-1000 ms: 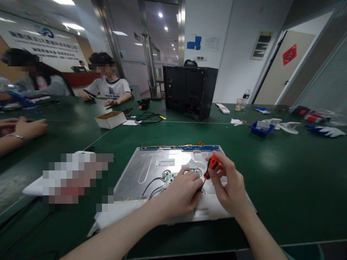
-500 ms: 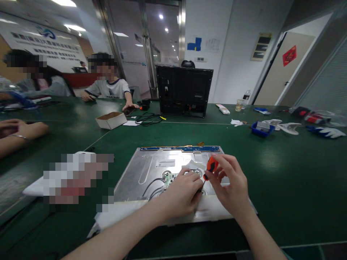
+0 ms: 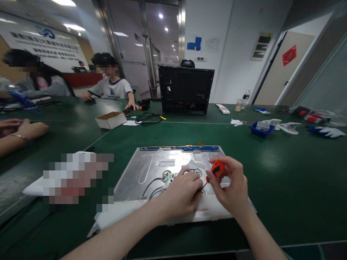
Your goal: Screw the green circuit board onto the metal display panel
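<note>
A silver display panel (image 3: 146,169) lies flat on the green table, with a blue circuit strip (image 3: 179,148) along its far edge. In my right hand (image 3: 230,184) is an orange and black screwdriver (image 3: 217,167), gripped by the handle between thumb and fingers. Its thin shaft slants down to the left, and the tip is hidden behind my left hand (image 3: 187,189). My left hand rests low over the panel with its fingers curled together; what they pinch is out of sight. Beside it, a small green circuit board (image 3: 169,178) with dark cables (image 3: 151,184) shows partly.
An upright black monitor housing (image 3: 187,90) stands at the far side. A white open box (image 3: 111,120) and black cables (image 3: 149,118) lie left of it. To the right are a blue tray (image 3: 262,129) and gloves (image 3: 325,132). Other people sit at the left.
My right hand has swung the screwdriver's handle a little to the right, so it leans lower. My left hand stays in place. The black monitor housing has shifted slightly right.
</note>
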The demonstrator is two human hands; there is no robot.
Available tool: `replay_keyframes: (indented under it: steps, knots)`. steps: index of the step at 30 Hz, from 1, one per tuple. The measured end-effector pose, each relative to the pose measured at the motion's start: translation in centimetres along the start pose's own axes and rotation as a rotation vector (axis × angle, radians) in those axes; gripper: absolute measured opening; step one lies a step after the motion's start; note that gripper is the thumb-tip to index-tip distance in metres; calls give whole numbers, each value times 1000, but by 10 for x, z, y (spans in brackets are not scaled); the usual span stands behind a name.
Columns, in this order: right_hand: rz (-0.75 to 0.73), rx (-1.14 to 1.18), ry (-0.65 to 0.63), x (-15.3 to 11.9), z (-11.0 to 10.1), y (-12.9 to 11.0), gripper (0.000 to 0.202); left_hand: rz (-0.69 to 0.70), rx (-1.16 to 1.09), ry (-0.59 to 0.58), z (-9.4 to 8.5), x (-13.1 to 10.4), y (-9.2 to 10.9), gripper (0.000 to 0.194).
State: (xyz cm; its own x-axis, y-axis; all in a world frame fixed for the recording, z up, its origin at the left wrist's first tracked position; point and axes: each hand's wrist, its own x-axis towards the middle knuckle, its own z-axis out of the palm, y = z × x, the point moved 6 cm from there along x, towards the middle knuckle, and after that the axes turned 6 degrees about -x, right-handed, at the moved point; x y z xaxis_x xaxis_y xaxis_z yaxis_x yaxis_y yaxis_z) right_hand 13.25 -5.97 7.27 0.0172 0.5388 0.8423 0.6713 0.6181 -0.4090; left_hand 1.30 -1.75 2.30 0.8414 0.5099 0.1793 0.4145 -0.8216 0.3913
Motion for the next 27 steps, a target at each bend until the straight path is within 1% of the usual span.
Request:
replay_keyframes:
  steps: [6,12,20,27]
  knots:
    - [19,4,-4,-1,1,1,39,6,5,12,-1,0,0,15]
    - [29,1,-9,-1,1,2,39,6,11,0,1,0,-1,14]
    - [-21,-31,-22,0,0,0,39,0,0,-3,1,0,-1,17]
    - [-12,-79,-33,3,-1,-2,43,7,6,-3,1,0,-2,13]
